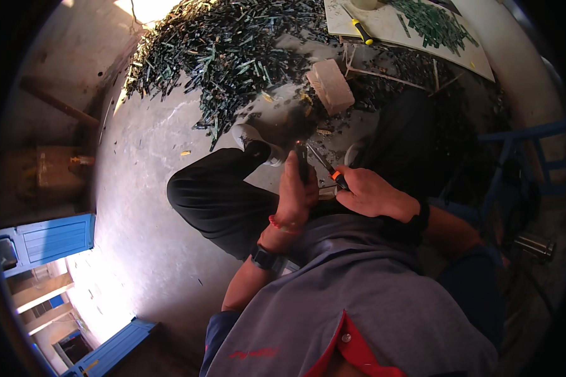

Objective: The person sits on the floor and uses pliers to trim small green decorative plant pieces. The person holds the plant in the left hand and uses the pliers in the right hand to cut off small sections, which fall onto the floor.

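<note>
Grey concrete floor (135, 188) fills the left and middle of the frame, brightest at lower left beside a blue door (56, 242). Across the upper part spreads a loose heap of dark strips (226, 60); a brick (331, 87) lies to its right. At upper right, a pale board (341, 24) bears a bunch of green strips (431, 25) and a yellow-handled screwdriver (362, 31), seemingly kept there so they stay apart from the heap.

Near the centre, between the bent legs, the left hand (297, 188) is closed around a dark narrow piece (302, 164), which stands up with its top end exposed, probably to leave that end reachable. Just right of it, the right hand (372, 193) is curled round an orange-and-black-handled tool (337, 178), its slim shaft slanting up and left toward the piece; this grip likely suits steering the tip. Whether tip and piece touch, I cannot tell.
</note>
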The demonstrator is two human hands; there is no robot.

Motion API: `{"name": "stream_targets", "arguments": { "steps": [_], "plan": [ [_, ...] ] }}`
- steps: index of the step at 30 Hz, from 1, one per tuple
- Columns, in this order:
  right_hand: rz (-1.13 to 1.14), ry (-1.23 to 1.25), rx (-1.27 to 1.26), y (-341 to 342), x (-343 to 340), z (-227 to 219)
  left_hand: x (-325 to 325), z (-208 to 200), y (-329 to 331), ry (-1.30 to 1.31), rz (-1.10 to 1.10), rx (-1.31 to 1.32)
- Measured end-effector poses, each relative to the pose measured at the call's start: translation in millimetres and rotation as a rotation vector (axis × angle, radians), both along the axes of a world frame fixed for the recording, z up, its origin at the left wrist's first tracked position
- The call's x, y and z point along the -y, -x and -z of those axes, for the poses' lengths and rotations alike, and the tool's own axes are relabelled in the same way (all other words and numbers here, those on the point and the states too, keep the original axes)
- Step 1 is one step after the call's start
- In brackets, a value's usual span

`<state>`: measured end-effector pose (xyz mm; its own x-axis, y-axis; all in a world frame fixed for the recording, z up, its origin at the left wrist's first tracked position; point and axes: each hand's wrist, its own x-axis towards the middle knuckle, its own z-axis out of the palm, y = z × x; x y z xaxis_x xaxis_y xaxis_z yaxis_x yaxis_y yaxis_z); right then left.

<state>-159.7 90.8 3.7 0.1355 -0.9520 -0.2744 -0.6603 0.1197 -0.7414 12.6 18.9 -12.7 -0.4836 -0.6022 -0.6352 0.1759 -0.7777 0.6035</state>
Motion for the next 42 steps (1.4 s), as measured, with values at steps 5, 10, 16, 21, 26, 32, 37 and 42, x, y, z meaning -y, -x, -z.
{"name": "stream_targets", "arguments": {
  "steps": [5,10,16,21,26,32,37,42],
  "plan": [
    [0.023,0.015,-0.119,-8.3,2.7,-6.1,-1.0,-3.2,2.4,0.078,-0.062,0.07],
    [0.05,0.079,-0.209,-11.9,3.1,-8.9,-0.9,-7.7,4.4,0.123,-0.093,0.094],
    [0.061,0.145,-0.246,-12.0,1.8,-9.4,0.0,-3.6,3.7,0.117,-0.087,0.111],
    [0.053,0.108,-0.273,-12.8,3.3,-8.9,0.3,-2.4,5.4,0.126,-0.095,0.13],
    [0.053,0.143,-0.278,-13.5,3.7,-6.5,-2.4,-0.7,10.3,0.229,-0.107,0.162],
    [0.068,0.09,-0.209,-17.9,5.9,-17.7,-0.8,3.7,22.7,0.564,-0.158,0.263],
    [0.065,0.036,-0.099,-15.7,2.6,-14.0,0.7,15.4,19.1,0.656,-0.094,0.357],
    [0.05,-0.176,0.348,-12.7,6.6,-21.7,0.3,18.7,18.3,0.702,-0.063,0.425]
  ]
}}
